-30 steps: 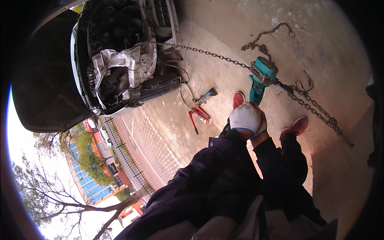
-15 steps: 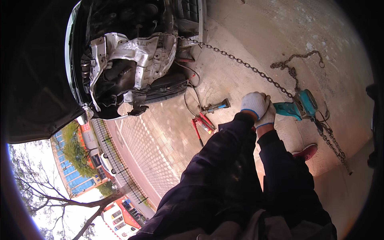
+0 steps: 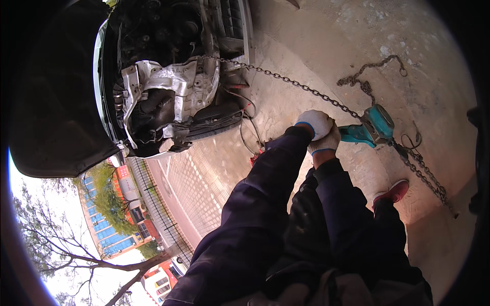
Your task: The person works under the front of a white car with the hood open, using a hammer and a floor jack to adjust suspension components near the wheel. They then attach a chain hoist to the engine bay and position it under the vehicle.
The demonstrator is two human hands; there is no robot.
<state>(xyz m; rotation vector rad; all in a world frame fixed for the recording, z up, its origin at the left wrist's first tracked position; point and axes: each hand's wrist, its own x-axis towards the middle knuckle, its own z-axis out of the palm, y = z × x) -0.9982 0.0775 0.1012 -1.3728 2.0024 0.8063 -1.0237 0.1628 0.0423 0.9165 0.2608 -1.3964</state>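
Both my hands wear white knitted gloves and close together around the lever end of a teal lever chain hoist (image 3: 380, 124). My left hand (image 3: 315, 124) lies farther forward; my right hand (image 3: 326, 141) presses against it from the near side. The gloves hide the grip end of the teal lever (image 3: 356, 134). From the hoist a taut steel chain (image 3: 301, 85) runs up and left to the bare metal front of a damaged car (image 3: 186, 86). Another length of chain (image 3: 421, 176) stretches from the hoist toward the lower right.
A loose chain (image 3: 365, 81) lies on the concrete beyond the hoist. Black hoses (image 3: 244, 133) and a red tool (image 3: 253, 159) show beside my left sleeve. The raised black hood (image 3: 56, 97) fills the left. My red shoe (image 3: 395, 192) stands near the lower chain.
My hands and the lever have shifted slightly left and up in the picture. The view has moved too; my left arm now covers most of the red and blue tools on the ground.
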